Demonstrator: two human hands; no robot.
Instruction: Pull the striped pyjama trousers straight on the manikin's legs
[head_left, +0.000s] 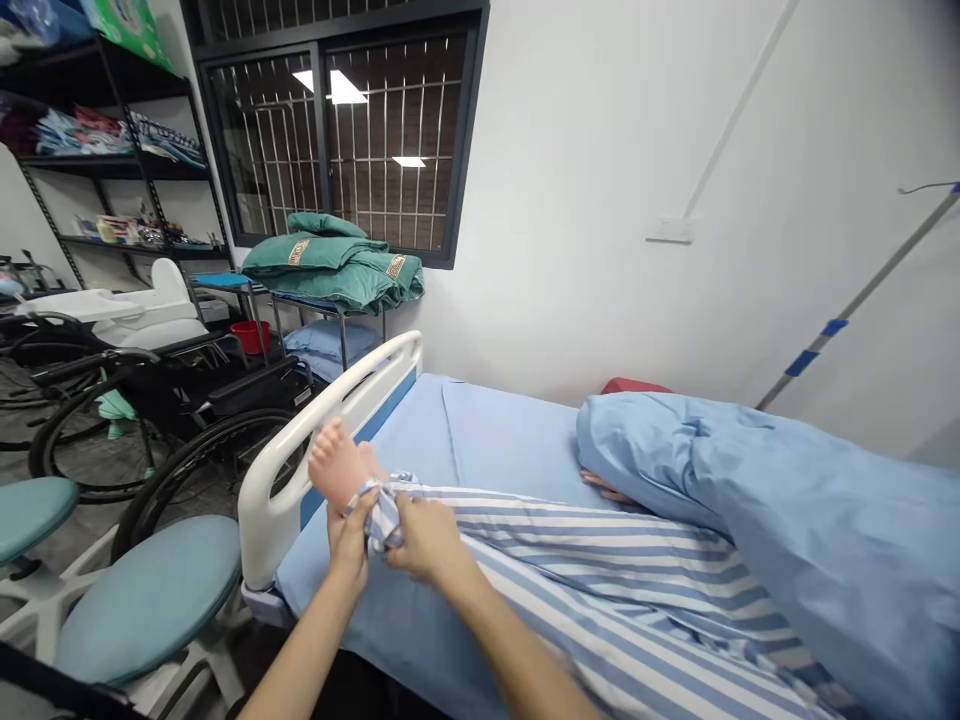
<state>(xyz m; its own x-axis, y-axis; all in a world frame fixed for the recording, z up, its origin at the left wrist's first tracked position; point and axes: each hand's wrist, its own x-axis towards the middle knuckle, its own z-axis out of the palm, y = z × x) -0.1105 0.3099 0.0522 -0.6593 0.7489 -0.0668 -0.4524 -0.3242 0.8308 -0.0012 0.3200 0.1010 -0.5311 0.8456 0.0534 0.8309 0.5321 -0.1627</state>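
A bare foot [337, 465] sticks up at the bed's end, out of a blue-and-white striped pyjama trouser leg [600, 570]. My left hand [349, 540] and my right hand [427, 540] both pinch the gathered trouser cuff [384, 515] just below the ankle. The leg lies along a blue bed sheet [495, 440], close to the white plastic footboard [259, 510]. Farther up, a light blue blanket [750, 490] covers the rest of the body. A little skin [604, 487] shows under its edge, too hidden to identify.
A black wheelchair [202, 400] and teal-seated stools [146, 600] stand left of the bed. Green folded bedding [334, 265] sits on a metal rack with a blue pillow [330, 345] below. Shelves of supplies [112, 150] line the far wall, and a red object [634, 386] lies beyond the blanket.
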